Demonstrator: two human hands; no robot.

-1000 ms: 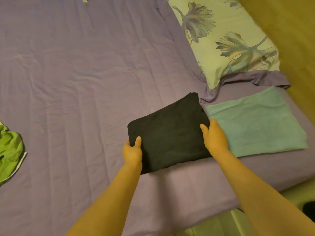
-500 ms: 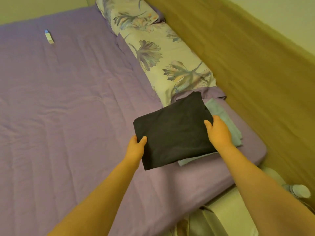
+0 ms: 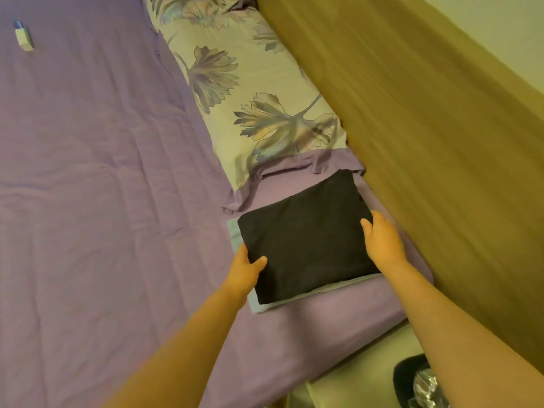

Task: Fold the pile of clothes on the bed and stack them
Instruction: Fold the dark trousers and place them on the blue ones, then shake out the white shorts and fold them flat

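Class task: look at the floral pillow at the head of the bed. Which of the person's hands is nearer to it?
Right. The right hand grips the black folded garment at its edge closer to the floral pillow; the left hand holds the opposite near corner, farther away.

No legible text, label, brand, number or sign appears on any surface; the small pale object [image 3: 23, 36] far beyond the left hand [image 3: 245, 267] is too blurred to read.

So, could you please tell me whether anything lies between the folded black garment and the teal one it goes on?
Nothing visible does: the black garment already lies directly on the teal garment, both hands gripping its side edges.
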